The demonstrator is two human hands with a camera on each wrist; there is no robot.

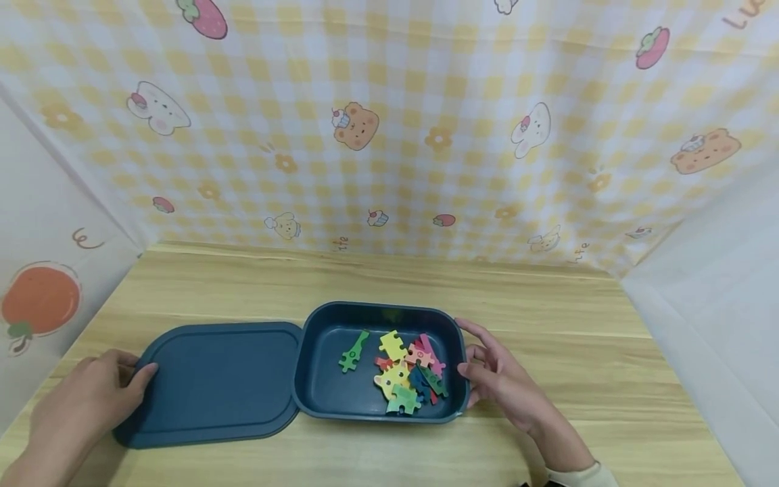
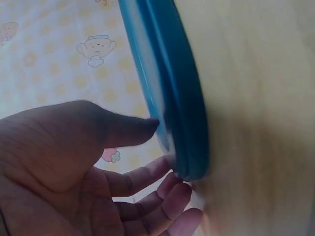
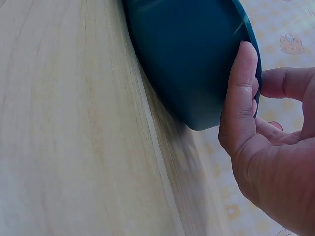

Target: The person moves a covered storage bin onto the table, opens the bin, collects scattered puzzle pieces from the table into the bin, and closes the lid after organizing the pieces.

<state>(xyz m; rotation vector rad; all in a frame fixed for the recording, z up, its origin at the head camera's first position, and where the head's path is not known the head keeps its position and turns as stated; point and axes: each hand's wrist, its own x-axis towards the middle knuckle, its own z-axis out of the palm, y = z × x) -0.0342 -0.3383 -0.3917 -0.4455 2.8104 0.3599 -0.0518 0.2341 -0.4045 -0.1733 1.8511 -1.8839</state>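
A dark blue lid lies flat on the left, its right end against a dark blue box. My left hand holds the lid's left end; in the left wrist view the thumb is on its upper face and the fingers are at its lower edge. At the box's right end, my right hand grips the wall, thumb at the rim. Inside the box, several colourful puzzle pieces are heaped to the right, among them a yellow piece and a light green piece. A green piece lies apart from them.
Everything stands on a light wood-grain table. Behind it hangs a yellow checked cloth with cartoon prints. White cloth sides bound the table at left and right.
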